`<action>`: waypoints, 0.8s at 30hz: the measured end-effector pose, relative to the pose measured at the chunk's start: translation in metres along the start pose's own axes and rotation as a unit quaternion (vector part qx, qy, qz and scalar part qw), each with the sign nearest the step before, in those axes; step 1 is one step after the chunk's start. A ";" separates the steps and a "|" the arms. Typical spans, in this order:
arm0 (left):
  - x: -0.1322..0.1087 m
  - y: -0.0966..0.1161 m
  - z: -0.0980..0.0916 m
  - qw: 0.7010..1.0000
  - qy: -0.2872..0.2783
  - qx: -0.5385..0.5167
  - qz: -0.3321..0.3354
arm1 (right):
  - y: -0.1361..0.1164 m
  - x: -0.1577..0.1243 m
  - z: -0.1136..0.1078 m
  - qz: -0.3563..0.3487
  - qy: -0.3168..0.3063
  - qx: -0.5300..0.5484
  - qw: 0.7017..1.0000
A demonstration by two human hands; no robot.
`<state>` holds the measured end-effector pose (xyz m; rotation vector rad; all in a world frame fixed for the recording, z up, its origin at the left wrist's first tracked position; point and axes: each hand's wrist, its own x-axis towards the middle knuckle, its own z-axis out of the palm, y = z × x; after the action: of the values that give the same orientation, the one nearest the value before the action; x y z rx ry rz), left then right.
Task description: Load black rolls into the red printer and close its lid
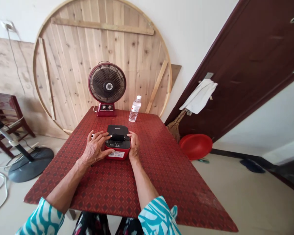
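A small box-shaped device point(117, 154) with a black top and red lower body sits on the red patterned table point(161, 182). White stickers show on its front side, and a dark, roughly cylindrical piece point(118, 137) lies across its top. My left hand point(96, 147) grips the device from the left, fingers over the top edge and thumb along the front. On the opposite side, my right hand point(134, 145) is curled against it, fingertips at the upper right edge. Something small and white sticks out by my left fingers; its kind is unclear.
Behind the device stand a red electric fan point(107, 86) and a clear water bottle point(135, 110). A round wooden panel point(137, 52) leans on the wall. Right of the table are a red basin point(197, 147) and a broom point(175, 125); a black stand base point(30, 164) is at left.
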<state>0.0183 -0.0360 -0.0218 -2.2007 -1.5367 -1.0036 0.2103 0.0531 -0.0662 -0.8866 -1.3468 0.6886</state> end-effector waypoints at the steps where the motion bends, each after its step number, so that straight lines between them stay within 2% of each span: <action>1: 0.000 0.001 -0.001 1.000 -0.002 -0.001 -0.003 | 0.000 0.000 0.000 -0.001 -0.002 0.004 1.000; 5: 0.002 0.003 -0.001 1.000 -0.002 -0.003 -0.012 | 0.000 -0.001 -0.001 -0.001 -0.008 0.019 1.000; 10: 0.000 0.003 0.001 1.000 0.001 -0.001 0.009 | 0.001 -0.001 0.001 0.016 0.001 0.043 0.999; 14: -0.001 0.002 -0.002 1.000 0.013 -0.003 0.011 | 0.009 -0.003 0.004 0.066 0.010 0.082 0.994; 16: 0.000 0.000 -0.005 0.999 0.027 -0.017 -0.010 | 0.014 -0.004 0.007 0.104 0.018 0.111 0.988; 20: 0.002 -0.004 -0.011 0.992 0.059 -0.056 -0.094 | 0.020 -0.004 0.011 0.143 0.012 0.150 0.978; 24: 0.003 -0.005 -0.012 0.990 0.017 -0.078 -0.113 | 0.016 -0.005 0.011 0.148 -0.012 0.161 0.976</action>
<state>0.0099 -0.0389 -0.0125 -2.1306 -1.7779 -1.2611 0.2004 0.0590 -0.0828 -0.8216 -1.0914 1.1177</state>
